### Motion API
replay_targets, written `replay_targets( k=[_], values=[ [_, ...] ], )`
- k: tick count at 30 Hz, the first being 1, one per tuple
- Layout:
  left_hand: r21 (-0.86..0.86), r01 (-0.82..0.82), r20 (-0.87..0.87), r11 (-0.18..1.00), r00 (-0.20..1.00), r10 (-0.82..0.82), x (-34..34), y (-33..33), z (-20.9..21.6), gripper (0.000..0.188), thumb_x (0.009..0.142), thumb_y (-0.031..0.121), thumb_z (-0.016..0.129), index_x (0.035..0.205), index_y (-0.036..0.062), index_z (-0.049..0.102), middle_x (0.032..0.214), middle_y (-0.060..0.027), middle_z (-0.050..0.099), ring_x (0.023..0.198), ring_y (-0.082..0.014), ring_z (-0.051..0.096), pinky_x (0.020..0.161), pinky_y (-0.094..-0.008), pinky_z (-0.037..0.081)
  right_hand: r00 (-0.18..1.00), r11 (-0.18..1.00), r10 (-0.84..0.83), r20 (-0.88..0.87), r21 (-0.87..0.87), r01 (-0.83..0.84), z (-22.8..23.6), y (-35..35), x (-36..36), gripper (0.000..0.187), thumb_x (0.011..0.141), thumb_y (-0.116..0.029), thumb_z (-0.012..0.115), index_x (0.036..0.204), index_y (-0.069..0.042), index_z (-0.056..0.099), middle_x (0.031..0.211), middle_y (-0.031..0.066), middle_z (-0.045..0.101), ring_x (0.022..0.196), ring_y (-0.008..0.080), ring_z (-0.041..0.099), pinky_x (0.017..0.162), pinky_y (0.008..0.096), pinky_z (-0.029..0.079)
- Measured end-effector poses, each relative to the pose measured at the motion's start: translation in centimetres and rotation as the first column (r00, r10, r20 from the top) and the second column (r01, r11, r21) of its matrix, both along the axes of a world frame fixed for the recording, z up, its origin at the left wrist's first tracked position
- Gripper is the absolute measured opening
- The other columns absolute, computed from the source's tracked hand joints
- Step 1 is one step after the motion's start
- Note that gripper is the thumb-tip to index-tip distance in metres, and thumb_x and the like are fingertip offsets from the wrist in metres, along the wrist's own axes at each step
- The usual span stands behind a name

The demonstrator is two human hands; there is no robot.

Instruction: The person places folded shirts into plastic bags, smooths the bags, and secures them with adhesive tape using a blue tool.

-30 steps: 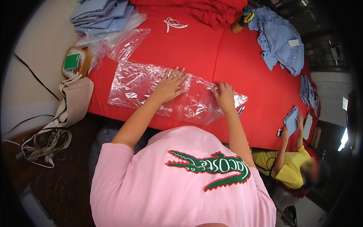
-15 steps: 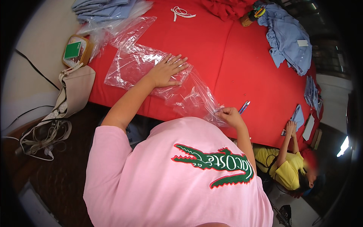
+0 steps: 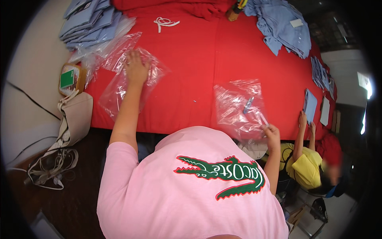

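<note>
My left hand (image 3: 136,71) lies with its fingers stretched out on clear plastic bags (image 3: 111,98) at the left of the red-covered table (image 3: 187,75). Another clear plastic bag (image 3: 230,105) is spread near the front edge, right of the middle. My right hand (image 3: 271,134) pinches that bag by its near right corner. Through its film, or lying on it, shows a blue pen-like item (image 3: 248,105); I cannot tell which.
Folded blue garments (image 3: 89,24) are stacked back left, near a tub with a green box (image 3: 67,78). A beige bag (image 3: 79,109) hangs at the left edge. White cord (image 3: 165,23) and loose blue clothes (image 3: 280,26) lie farther back. A co-worker in yellow (image 3: 304,167) handles folded blue cloth (image 3: 309,104).
My right hand has drawn one clear bag rightward, apart from the others, over to where the pens lie. My left hand has moved left and farther back.
</note>
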State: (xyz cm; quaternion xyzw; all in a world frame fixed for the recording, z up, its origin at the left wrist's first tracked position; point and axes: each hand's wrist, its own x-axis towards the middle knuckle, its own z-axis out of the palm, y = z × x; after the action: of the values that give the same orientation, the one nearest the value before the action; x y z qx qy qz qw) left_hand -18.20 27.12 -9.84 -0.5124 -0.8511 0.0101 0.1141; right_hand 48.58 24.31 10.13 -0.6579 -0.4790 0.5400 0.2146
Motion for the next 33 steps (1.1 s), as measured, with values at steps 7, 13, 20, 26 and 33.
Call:
replay_targets(
  k=[7, 13, 20, 26, 33],
  values=[
    [0.635, -0.181, 0.268, 0.751, 0.963, 0.006, -4.8, 2.0, 7.6, 0.066, 0.110, 0.043, 0.058, 0.160, 0.0022, 0.047, 0.170, -0.0262, 0.039, 0.158, -0.0446, 0.036, 0.127, -0.0625, 0.028, 0.985, 0.722, -0.053, -0.163, 0.675, 0.151, 11.0, 3.7, 0.3, 0.031, 0.091, 0.011, 0.065, 0.089, -0.013, 0.046, 0.146, 0.0139, 0.068, 0.078, 0.0012, 0.053, 0.068, 0.0170, 0.042],
    [0.400, -0.262, 0.849, 0.878, -0.254, -0.463, 9.6, -1.1, 12.3, 0.068, 0.110, 0.042, 0.064, 0.164, 0.0090, 0.041, 0.164, -0.0180, 0.048, 0.151, -0.0297, 0.049, 0.118, -0.0467, 0.046, 0.916, 0.779, 0.369, 0.159, 0.485, -0.398, 5.9, 4.5, -14.9, 0.019, 0.084, 0.000, 0.067, 0.102, -0.004, 0.064, 0.138, 0.0120, 0.073, 0.079, 0.0083, 0.058, 0.068, 0.0257, 0.046],
    [0.138, -0.199, 0.737, 0.970, -0.634, -0.235, 21.5, -6.7, 4.4, 0.085, 0.106, 0.040, 0.071, 0.171, 0.0097, 0.026, 0.167, -0.0176, 0.045, 0.151, -0.0265, 0.048, 0.117, -0.0439, 0.046, 0.660, 0.632, 0.750, -0.048, 0.347, -0.693, -6.1, 1.7, -21.2, 0.035, 0.101, -0.015, 0.073, 0.136, -0.008, 0.069, 0.129, 0.0121, 0.071, 0.111, 0.0218, 0.073, 0.092, 0.0328, 0.059],
    [0.078, -0.300, 0.872, 0.951, -0.442, -0.211, 22.6, -6.7, 5.0, 0.071, 0.106, 0.015, 0.069, 0.166, 0.0042, 0.034, 0.144, -0.0145, 0.065, 0.120, -0.0195, 0.068, 0.102, -0.0348, 0.056, 0.863, 0.769, 0.222, 0.454, 0.462, -0.442, -9.6, 6.0, -10.2, 0.018, 0.097, -0.011, 0.071, 0.114, -0.006, 0.074, 0.106, 0.0140, 0.068, 0.100, 0.0343, 0.070, 0.087, 0.0446, 0.058],
    [0.028, -0.358, 0.878, 0.933, -0.437, -0.194, 26.1, -3.2, 4.2, 0.057, 0.106, 0.008, 0.068, 0.159, 0.0022, 0.049, 0.120, -0.0114, 0.076, 0.093, -0.0137, 0.073, 0.084, -0.0250, 0.060, 0.858, 0.781, 0.257, 0.445, 0.427, -0.455, -12.9, 6.0, -2.4, 0.035, 0.090, -0.014, 0.079, 0.124, -0.010, 0.074, 0.125, 0.0114, 0.067, 0.111, 0.0337, 0.069, 0.091, 0.0442, 0.058]
  ],
)
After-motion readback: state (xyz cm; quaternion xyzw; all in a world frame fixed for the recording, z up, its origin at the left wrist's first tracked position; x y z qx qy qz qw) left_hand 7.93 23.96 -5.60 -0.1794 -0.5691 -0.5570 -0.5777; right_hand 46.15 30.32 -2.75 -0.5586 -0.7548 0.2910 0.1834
